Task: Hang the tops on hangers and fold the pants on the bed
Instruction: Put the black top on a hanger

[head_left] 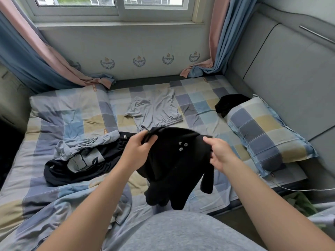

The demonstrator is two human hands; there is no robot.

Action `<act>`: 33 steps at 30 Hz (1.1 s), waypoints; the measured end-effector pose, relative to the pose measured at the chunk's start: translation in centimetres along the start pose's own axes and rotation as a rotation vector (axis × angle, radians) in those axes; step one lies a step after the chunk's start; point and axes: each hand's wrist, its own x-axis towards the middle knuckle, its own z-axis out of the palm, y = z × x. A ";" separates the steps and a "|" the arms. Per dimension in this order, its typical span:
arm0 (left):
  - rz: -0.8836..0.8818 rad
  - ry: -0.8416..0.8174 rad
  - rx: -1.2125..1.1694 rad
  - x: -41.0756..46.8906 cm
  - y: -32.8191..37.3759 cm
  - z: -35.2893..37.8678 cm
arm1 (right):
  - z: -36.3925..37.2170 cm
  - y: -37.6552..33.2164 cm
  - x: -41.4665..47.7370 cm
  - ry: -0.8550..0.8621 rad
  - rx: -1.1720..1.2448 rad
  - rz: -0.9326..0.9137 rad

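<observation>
At left, one heap of dark and grey clothes (pixel 81 160) lies on the bed (pixel 199 105). We count two hands: left hand (pixel 139 147) and right hand (pixel 219 153), fingers clamped on one black garment (pixel 177 160) held above the bed. One pillow (pixel 268 134) lies at right.

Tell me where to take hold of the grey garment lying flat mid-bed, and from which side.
Take the grey garment by its gathered band, probably pinching each end, coming from the near side: that thick edge faces you, while the rest lies thin and flat on the bed. The left hand and right hand grip the black garment, so free them first.
</observation>
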 end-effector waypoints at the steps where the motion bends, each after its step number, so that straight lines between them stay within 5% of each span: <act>1: 0.024 -0.023 0.016 0.1 0.6 -0.4 | -0.1 0.4 0.0 0.045 -0.083 -0.009; 3: 0.065 -0.108 0.046 0.0 2.0 -0.9 | 0.1 1.0 -0.4 0.016 -0.244 -0.101; 8: 0.079 -0.378 0.161 -0.9 5.0 -1.5 | 3.2 1.0 -2.4 -0.484 -0.572 -0.457; 14: 0.112 -0.436 0.303 -1.7 7.0 -3.2 | 7.1 0.4 -2.6 -0.800 -0.685 -0.468; 21: 0.094 -0.187 0.301 -1.8 4.3 -5.3 | 6.9 -0.3 -2.7 -0.638 -0.485 -0.546; 28: -0.131 -0.367 0.370 -2.8 -1.9 -2.4 | 3.2 -2.6 -4.4 -0.487 -0.145 -0.568; 33: -0.230 -0.404 0.099 -3.1 -2.2 2.3 | 0.8 -3.4 -5.9 -0.485 0.013 -0.507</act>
